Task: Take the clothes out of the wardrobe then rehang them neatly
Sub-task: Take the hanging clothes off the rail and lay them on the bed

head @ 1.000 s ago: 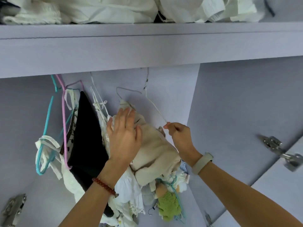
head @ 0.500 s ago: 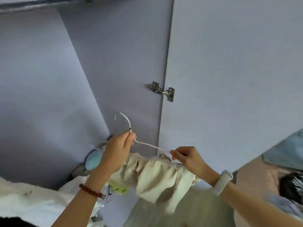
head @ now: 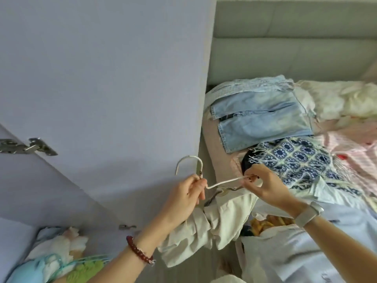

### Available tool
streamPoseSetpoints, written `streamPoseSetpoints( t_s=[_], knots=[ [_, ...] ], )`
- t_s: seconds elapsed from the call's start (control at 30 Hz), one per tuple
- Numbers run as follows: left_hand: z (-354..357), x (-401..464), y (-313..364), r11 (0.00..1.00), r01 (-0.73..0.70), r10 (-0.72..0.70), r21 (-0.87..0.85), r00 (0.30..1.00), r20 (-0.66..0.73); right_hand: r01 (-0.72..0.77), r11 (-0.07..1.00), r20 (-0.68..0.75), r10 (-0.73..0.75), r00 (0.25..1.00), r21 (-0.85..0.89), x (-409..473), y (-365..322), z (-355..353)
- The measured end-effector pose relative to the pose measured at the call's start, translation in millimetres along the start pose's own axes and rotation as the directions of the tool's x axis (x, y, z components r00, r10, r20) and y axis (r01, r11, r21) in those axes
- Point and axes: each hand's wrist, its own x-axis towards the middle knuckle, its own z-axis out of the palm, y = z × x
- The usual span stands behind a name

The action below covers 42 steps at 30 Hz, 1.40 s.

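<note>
A white wire hanger (head: 222, 183) is held between both hands in front of the open wardrobe door (head: 102, 88). My left hand (head: 186, 198) grips the hanger's neck just below the hook. My right hand (head: 265, 184) pinches the hanger's right arm. A cream garment (head: 212, 227) hangs bunched from the hanger beneath my hands. On the bed (head: 216, 152) lie folded light-blue jeans (head: 261, 121) and a blue-patterned crochet piece (head: 295, 160).
More clothes are piled on the bed: white fabric (head: 336, 99) at far right, a pale blue shirt (head: 306, 252) near me. A metal hinge (head: 30, 148) sticks out of the door at left. Green and blue garments (head: 61, 264) show at lower left.
The view swung from the wardrobe interior to the bed. The hanger with the cream garment came off the rail and out of the wardrobe; my left hand moved from the garment to the hanger's neck.
</note>
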Motion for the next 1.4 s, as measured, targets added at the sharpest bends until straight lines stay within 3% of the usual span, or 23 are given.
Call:
streamPoseSetpoints(
  t_s=[0.17, 0.27, 0.37, 0.57, 0.67, 0.8, 0.83, 0.97, 1.17, 1.3, 1.4],
  knots=[
    [77, 71, 55, 0.995, -0.093, 0.095, -0.033, 0.994, 0.063, 0.031, 0.995, -0.326, -0.061, 0.943, -0.098, 6, 63, -74],
    [118, 125, 79, 0.992, -0.123, 0.123, -0.013, 0.992, 0.001, 0.028, 0.987, -0.409, -0.092, 0.908, -0.161, 14, 106, -110],
    [153, 176, 88, 0.989, -0.116, 0.122, 0.094, 0.99, -0.068, -0.007, 0.987, -0.398, -0.057, 0.915, -0.159, 18, 146, -134],
    [177, 261, 94, 0.953, -0.131, 0.199, 0.275, 0.951, -0.238, -0.038, 0.998, -0.229, 0.027, 0.973, -0.045, 48, 183, -151],
    [172, 294, 103, 0.91, -0.17, 0.312, 0.377, 0.881, -0.355, -0.082, 0.982, -0.273, 0.126, 0.954, 0.168, 79, 183, -148],
    [170, 347, 130, 0.823, -0.223, 0.527, 0.522, 0.644, -0.555, -0.042, 0.919, -0.398, 0.211, 0.893, 0.393, 135, 174, -154],
    [173, 362, 134, 0.811, -0.209, 0.542, 0.547, 0.622, -0.565, -0.018, 0.898, -0.412, 0.219, 0.884, 0.44, 150, 173, -158],
    [198, 416, 134, 0.804, -0.223, 0.518, 0.552, 0.717, -0.466, 0.039, 0.796, -0.489, 0.332, 0.807, 0.604, 202, 202, -188],
    [251, 519, 110, 0.733, -0.258, 0.471, 0.629, 0.861, -0.195, 0.052, 0.712, -0.598, 0.546, 0.587, 0.7, 266, 303, -239],
    [295, 591, 65, 0.676, -0.228, 0.3, 0.701, 0.954, 0.021, -0.134, 0.731, -0.641, 0.659, 0.393, 0.669, 297, 404, -251],
    [326, 629, 11, 0.6, -0.206, 0.134, 0.773, 0.978, 0.157, -0.384, 0.742, -0.65, 0.669, 0.361, 0.55, 312, 490, -242]
  ],
)
